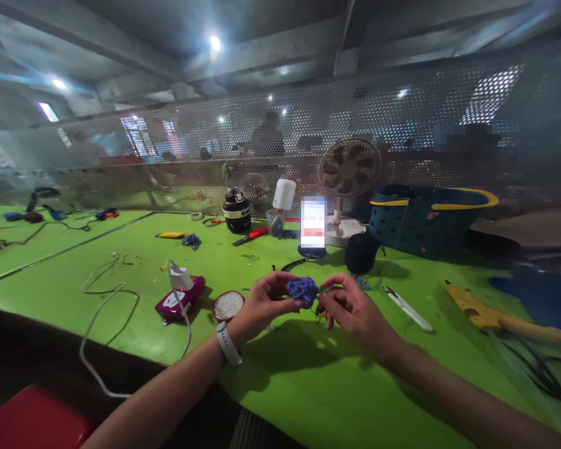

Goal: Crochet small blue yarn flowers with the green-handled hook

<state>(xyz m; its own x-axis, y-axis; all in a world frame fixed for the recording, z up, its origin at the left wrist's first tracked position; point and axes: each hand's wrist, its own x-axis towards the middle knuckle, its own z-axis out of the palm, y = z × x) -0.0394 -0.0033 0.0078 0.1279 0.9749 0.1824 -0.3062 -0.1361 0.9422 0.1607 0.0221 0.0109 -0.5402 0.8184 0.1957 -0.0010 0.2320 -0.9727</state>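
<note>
Clock read from the blue-purple yarn piece [303, 292], 12 pointing away from us.

Key relation: the piece is held up between our two hands, above the green table [346, 399]. Left hand [264, 300] is nearer: its thumb and fingers grip the piece from 9 o'clock. Right hand [354, 307] stands at 3 o'clock, fingers curled in narrow, tips just beside the near edge; contact unclear, and we cannot tell whether they pinch a thread or a tool. Piece is a rounded clump, slightly wider along 9–3; no firm long axis.

Containers:
- Round dish [214, 307], 9 o'clock, near the left wrist: white beads [230, 305] spread across it.
- Clear cup [275, 222], 11 o'clock: something inside, too indistinct for us to name.
- Black jug [237, 215], between 10 and 11: contents hidden.
- Dark teal basket [402, 227] with yellow handles, 2 o'clock: we cannot see its contents. Dark yarn ball [362, 252] sits on our side of it.

White-handled snips [411, 312] lie at 3 o'clock, beyond the right hand.
</note>
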